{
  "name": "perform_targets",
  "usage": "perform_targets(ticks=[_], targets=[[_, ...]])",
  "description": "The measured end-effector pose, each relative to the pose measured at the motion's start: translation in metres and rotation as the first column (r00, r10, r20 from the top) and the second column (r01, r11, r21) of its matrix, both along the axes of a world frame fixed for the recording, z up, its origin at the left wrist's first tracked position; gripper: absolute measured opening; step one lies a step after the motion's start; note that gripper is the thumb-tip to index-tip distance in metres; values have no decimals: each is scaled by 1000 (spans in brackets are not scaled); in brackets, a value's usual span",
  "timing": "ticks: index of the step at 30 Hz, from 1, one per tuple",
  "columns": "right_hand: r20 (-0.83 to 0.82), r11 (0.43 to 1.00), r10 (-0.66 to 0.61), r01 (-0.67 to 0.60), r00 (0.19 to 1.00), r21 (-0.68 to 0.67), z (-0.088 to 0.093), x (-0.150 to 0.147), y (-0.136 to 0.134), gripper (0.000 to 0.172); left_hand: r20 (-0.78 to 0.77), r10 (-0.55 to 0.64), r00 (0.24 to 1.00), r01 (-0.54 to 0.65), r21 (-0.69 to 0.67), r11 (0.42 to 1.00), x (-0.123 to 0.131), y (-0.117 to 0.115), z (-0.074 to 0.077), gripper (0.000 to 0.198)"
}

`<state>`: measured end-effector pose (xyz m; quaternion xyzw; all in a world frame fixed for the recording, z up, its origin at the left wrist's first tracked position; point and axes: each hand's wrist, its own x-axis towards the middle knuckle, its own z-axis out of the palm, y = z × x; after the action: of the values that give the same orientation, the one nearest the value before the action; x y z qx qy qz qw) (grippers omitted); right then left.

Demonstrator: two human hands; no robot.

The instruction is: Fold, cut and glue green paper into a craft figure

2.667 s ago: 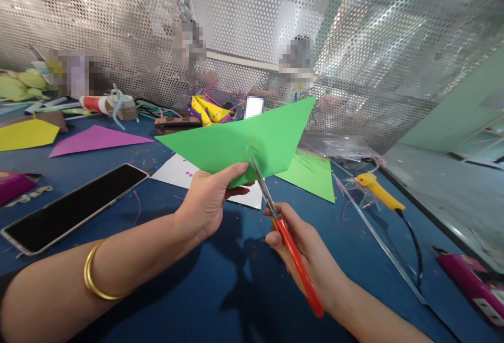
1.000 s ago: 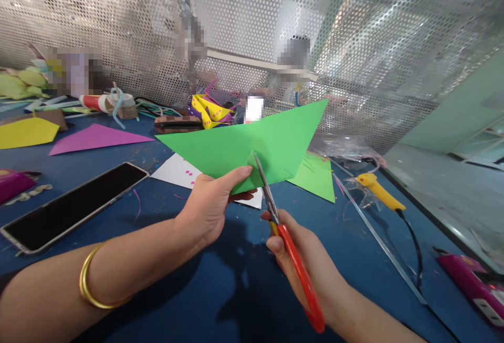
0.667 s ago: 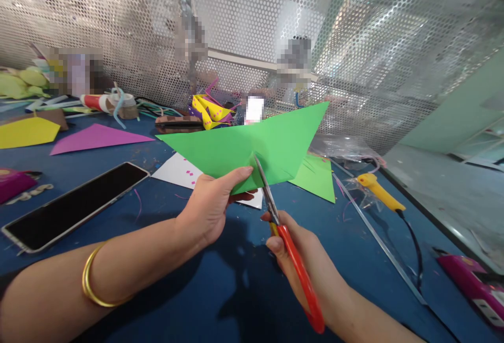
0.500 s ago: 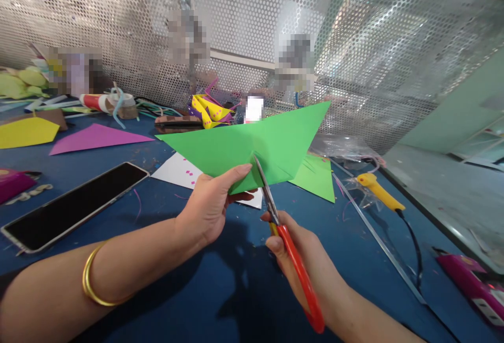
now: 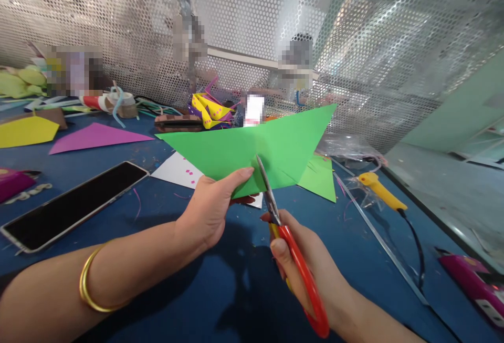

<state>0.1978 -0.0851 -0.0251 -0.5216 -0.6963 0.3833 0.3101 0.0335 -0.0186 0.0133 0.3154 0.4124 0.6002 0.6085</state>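
A green sheet (image 5: 220, 151), wide at the top and narrower below, is pinched at its lower edge by my left hand (image 5: 212, 201), thumb in front and fingers behind. My right hand (image 5: 303, 253) is closed round the handles of a pair of scissors (image 5: 307, 285) with one red and one yellow handle. The blades reach up across the lower middle of the sheet, their tip just right of my left thumb. Behind the sheet lie a white piece with pink marks (image 5: 175, 170) and another green piece (image 5: 321, 177), both partly hidden.
On the blue table (image 5: 177, 290) lie a phone (image 5: 79, 204), a purple sheet (image 5: 98, 138), a yellow sheet (image 5: 27, 132) and a yellow glue gun (image 5: 380, 191) with a black cord. A magenta power strip (image 5: 472, 285) sits at the right. A perforated metal screen (image 5: 244, 17) stands behind.
The sheet's right end has shifted slightly to the right. The scissors' handles have spread a little, showing more yellow, and my right hand has moved slightly down and right.
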Motion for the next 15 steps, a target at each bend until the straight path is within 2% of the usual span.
perform_targets(ticks=[8,15], targets=[[41,999,-30,29,999,12,0,-3,1,46,-1,-6,1000,6,2,1000,1,-4,0,27],[89,998,-64,66,994,-17,2,-6,1,37,2,-17,1000,17,-4,1000,0,-5,1,22]])
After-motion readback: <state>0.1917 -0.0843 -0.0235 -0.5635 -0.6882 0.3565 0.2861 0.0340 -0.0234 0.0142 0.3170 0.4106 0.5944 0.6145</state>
